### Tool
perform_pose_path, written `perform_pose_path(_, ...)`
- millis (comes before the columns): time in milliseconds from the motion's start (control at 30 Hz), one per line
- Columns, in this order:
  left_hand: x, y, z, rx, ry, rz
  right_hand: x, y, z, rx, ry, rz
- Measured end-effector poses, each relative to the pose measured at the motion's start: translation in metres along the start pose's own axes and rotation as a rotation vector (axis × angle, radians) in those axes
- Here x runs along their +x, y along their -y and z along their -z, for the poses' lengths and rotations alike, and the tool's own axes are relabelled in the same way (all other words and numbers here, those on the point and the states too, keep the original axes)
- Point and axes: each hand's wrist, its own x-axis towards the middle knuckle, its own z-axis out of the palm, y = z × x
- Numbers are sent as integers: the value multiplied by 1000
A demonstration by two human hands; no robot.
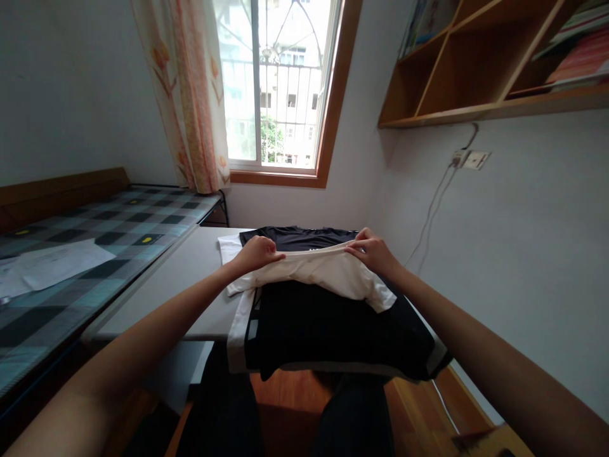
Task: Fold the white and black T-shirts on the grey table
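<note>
A white T-shirt is stretched between my two hands above the table. My left hand pinches its upper edge at the left, and my right hand pinches the same edge at the right. Between the hands that edge runs nearly straight, while the cloth below it hangs in loose folds with a sleeve at the lower right. Under it lies a black garment with pale trim, draped over the table's near edge. Behind the white cloth a dark shirt lies spread out.
The grey-white table extends to the left. Beside it stands a bed with a checked cover and papers on it. A wall shelf hangs at the upper right, above a socket with cords. Ahead is a curtained window.
</note>
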Motion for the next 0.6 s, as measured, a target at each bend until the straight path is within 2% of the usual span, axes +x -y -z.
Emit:
perform_pose_path(133,-3,-5,3,4,38,-73,-2,1,-3,-1,-2,-5)
perform_pose_path(267,-5,0,9,20,22,-127,-3,1,0,7,63,-4)
perform_pose_path(433,-4,11,9,10,-20,-99,-8,4,4,22,39,-9)
perform_pose_path(600,-3,8,7,-101,6,-42,-11,6,4,51,-34,-13)
